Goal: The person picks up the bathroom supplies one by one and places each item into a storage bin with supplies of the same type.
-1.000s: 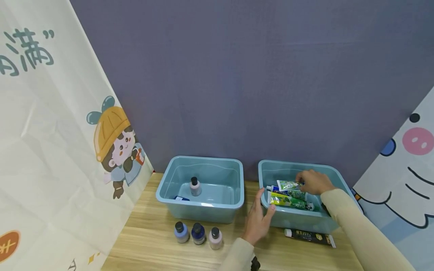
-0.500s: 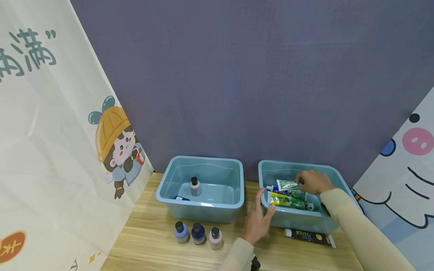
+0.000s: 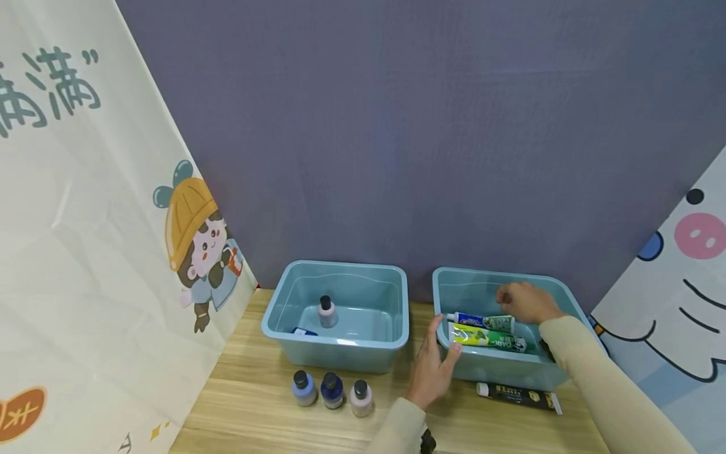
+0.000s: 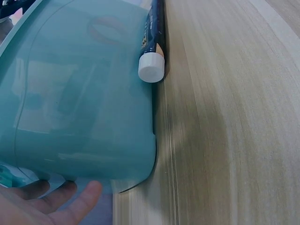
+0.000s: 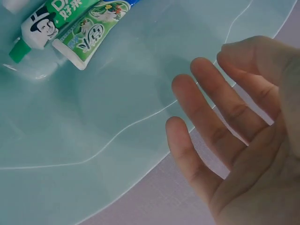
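My right hand (image 3: 529,304) hovers over the inside of the right blue bin (image 3: 491,366); in the right wrist view its fingers are loosely bent, the thumb near the index finger, with nothing between them. Two toothpaste tubes lie in that bin: a yellow-and-green tube (image 3: 488,338) in front and a blue-and-green tube (image 3: 484,322) behind it. My left hand (image 3: 432,372) rests at the bin's left end with thumb and fingers spread, fingertips at the rim. Just in front of this bin, a black toothpaste tube (image 3: 517,396) with a white cap lies on the table.
To the left stands another blue bin (image 3: 334,343), holding a pale pink bottle (image 3: 327,313) and a dark blue item (image 3: 303,331). Before it are a light blue bottle (image 3: 304,389), a dark blue bottle (image 3: 332,392) and a pink bottle (image 3: 361,400). A grey-blue cloth (image 3: 363,145) rises behind.
The small green-and-white toothpaste tube at my right fingertips has gone from view; my right hand has barely shifted. My left hand has stayed at the bin.
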`<state>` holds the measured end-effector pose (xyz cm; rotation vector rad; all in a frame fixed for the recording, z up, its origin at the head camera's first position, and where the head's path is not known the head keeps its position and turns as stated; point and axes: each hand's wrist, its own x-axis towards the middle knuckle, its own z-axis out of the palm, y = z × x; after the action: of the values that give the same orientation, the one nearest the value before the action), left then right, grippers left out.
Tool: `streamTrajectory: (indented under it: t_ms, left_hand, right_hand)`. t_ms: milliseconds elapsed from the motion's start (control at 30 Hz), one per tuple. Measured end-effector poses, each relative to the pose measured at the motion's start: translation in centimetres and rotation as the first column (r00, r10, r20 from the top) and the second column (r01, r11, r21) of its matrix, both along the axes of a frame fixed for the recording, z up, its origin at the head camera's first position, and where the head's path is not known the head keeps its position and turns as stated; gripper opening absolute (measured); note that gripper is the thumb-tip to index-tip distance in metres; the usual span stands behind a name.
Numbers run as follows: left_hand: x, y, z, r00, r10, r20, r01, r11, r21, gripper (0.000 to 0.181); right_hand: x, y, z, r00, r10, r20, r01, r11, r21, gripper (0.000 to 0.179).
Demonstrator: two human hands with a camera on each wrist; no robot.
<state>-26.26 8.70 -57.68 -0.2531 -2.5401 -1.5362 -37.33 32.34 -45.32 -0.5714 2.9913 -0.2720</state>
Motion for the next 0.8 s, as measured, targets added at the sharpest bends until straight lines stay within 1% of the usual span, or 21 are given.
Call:
streamTrajectory:
  t_ms: [167,267,433,600,800]
  left_hand:
    - [-0.2,0.1,-0.3,1.000,0.001,0.014,-0.001,1.000,-0.002,0.063]
    - [-0.4,0.2,-0.5,1.000,0.003,0.009,-0.003,1.000,0.003,0.063]
    - [-0.9,0.3,-0.7,1.000,0.011,0.000,-0.011,1.000,0.001,0.063]
    - [-1.4,0.6,-0.7,1.000,0.015,0.014,-0.016,1.000,0.013,0.063]
    - [-2.0,0.8,-0.7,1.000,0.029,0.009,-0.030,1.000,0.007,0.063]
  right_hand:
    - [-0.1,0.4,0.0,1.000,-0.004,0.014,0.004,1.000,-0.015,0.017]
    - [0.0,0.6,-0.1,1.000,0.003,0.002,-0.003,1.000,-0.027,0.016]
    - [0.1,0.6,0.2,0.999,0.029,-0.039,-0.031,0.999,-0.040,0.014]
    - [0.4,0.5,0.4,0.996,0.042,-0.078,-0.047,0.997,-0.060,0.014]
    - [1.1,0.5,0.8,0.990,0.054,-0.128,-0.066,0.994,-0.092,0.015]
